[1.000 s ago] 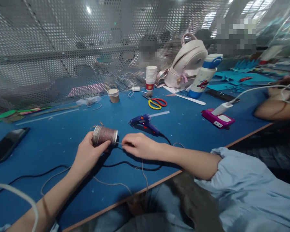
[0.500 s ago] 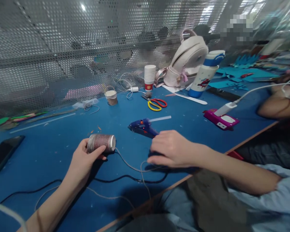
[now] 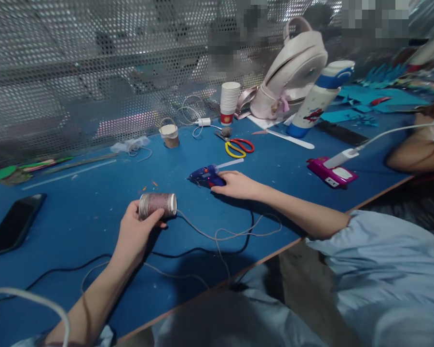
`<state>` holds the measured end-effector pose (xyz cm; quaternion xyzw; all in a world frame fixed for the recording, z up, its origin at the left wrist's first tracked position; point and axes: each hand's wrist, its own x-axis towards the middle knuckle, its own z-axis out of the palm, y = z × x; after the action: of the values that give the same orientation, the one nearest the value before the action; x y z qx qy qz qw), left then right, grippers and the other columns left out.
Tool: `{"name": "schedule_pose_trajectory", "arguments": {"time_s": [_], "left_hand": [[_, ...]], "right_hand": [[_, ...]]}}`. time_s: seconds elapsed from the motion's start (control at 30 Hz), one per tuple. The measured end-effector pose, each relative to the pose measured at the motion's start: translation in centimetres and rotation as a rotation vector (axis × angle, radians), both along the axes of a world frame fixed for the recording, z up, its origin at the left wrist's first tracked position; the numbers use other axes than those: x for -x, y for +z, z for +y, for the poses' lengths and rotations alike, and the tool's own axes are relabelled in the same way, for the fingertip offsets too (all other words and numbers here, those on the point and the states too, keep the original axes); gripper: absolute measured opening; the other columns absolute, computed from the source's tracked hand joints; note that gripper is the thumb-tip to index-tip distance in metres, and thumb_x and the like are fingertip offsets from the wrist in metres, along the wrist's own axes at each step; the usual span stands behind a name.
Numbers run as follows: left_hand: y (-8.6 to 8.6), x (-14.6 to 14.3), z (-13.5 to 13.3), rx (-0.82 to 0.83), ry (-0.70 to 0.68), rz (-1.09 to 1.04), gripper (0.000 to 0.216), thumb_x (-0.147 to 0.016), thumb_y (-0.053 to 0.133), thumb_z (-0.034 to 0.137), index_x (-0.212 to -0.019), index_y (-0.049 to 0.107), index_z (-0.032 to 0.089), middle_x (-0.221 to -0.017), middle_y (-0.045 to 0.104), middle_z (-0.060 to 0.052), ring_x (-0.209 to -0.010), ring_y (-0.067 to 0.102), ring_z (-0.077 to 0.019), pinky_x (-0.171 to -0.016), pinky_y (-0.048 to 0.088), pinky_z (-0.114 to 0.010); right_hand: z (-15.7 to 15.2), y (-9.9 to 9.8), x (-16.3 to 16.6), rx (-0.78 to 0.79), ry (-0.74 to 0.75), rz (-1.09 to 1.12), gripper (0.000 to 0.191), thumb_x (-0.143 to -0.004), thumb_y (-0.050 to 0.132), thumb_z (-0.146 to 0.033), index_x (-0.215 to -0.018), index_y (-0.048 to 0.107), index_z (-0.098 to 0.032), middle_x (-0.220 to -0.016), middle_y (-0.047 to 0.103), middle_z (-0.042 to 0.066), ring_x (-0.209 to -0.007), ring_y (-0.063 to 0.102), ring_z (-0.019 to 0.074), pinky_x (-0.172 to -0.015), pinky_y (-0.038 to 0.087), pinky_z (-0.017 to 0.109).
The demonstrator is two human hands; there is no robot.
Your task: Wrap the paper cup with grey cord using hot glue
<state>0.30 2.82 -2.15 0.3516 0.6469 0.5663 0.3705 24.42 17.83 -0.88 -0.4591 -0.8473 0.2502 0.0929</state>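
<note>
My left hand (image 3: 139, 224) is closed around a paper cup (image 3: 157, 205) wound with grey and brownish cord, lying on its side with the white rim facing right. From that rim a thin grey cord (image 3: 202, 235) trails loosely across the blue table. My right hand (image 3: 235, 185) has its fingers wrapped round the handle of a blue hot glue gun (image 3: 205, 177), whose nozzle points left. A translucent glue stick (image 3: 230, 164) sticks out of the gun's back. The black cable (image 3: 188, 251) runs along the table below both hands.
Behind lie red-and-yellow scissors (image 3: 239, 147), a small bucket-like cup (image 3: 169, 136), stacked paper cups (image 3: 229, 102), a bottle (image 3: 320, 99) and a backpack (image 3: 292, 72). A magenta power strip (image 3: 332, 172) is at right, near another person's arm (image 3: 419, 147). A phone (image 3: 15, 224) lies left.
My right hand has moved up and away from the table's front edge and now grips the glue gun's handle. The left hand still holds the cup. The view has shifted slightly.
</note>
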Motion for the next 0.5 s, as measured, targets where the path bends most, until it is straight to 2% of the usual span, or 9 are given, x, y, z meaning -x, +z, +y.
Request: {"name": "schedule_pose_trajectory", "arguments": {"time_s": [0.1,0.2,0.27,0.33,0.4,0.5], "left_hand": [[0.1,0.1,-0.1,0.008,-0.002,0.014,0.048,-0.062,0.085,0.033,-0.097,0.055,0.018,-0.081,0.066,0.005,-0.057,0.064,-0.0111,-0.056,0.055,-0.027],[0.2,0.3,-0.2,0.026,-0.005,0.044,0.046,-0.064,0.084,0.033,-0.096,0.055,0.018,-0.079,0.065,0.006,-0.055,0.063,-0.0104,-0.055,0.054,-0.026],[0.4,0.4,-0.3,0.041,-0.005,0.072,0.044,-0.065,0.083,0.033,-0.095,0.055,0.019,-0.076,0.063,0.007,-0.051,0.061,-0.0097,-0.053,0.052,-0.026],[0.6,0.6,-0.5,0.051,0.002,0.104,0.043,-0.065,0.083,0.033,-0.095,0.055,0.019,-0.073,0.062,0.007,-0.047,0.058,-0.0093,-0.049,0.05,-0.025],[0.8,0.8,-0.5,0.057,0.014,0.13,0.043,-0.064,0.083,0.033,-0.095,0.055,0.019,-0.071,0.062,0.008,-0.046,0.056,-0.0096,-0.047,0.049,-0.025],[1.2,1.1,-0.5,0.069,0.039,0.164,0.045,-0.064,0.083,0.034,-0.095,0.055,0.019,-0.071,0.063,0.006,-0.046,0.056,-0.0104,-0.045,0.047,-0.024]], "right_hand": [[-0.3,0.3,1.4,0.046,0.032,0.075,0.007,-0.083,0.064,-0.019,-0.089,0.064,-0.015,-0.097,0.072,0.013,-0.091,0.068,0.0256,-0.08,0.052,0.035],[-1.8,0.7,2.6,0.139,0.078,0.197,0.014,-0.086,0.054,-0.014,-0.097,0.062,-0.013,-0.091,0.073,0.008,-0.078,0.071,0.0174,-0.071,0.055,0.027],[-3.2,0.7,2.9,0.245,0.083,0.386,0.021,-0.087,0.051,-0.012,-0.105,0.059,-0.013,-0.088,0.073,0.006,-0.07,0.071,0.0144,-0.063,0.056,0.025],[-4.6,0.7,2.7,0.308,0.049,0.596,0.025,-0.083,0.054,-0.014,-0.108,0.056,-0.015,-0.083,0.072,0.003,-0.065,0.07,0.0139,-0.063,0.056,0.026],[-5.7,0.7,2.2,0.349,0.03,0.676,0.028,-0.081,0.061,-0.02,-0.107,0.052,-0.019,-0.087,0.073,0.001,-0.061,0.068,0.0127,-0.064,0.056,0.027],[-6.3,0.8,1.7,0.375,0.004,0.637,0.031,-0.078,0.065,-0.025,-0.104,0.05,-0.021,-0.089,0.073,0.001,-0.06,0.063,0.0116,-0.062,0.052,0.026]]}}
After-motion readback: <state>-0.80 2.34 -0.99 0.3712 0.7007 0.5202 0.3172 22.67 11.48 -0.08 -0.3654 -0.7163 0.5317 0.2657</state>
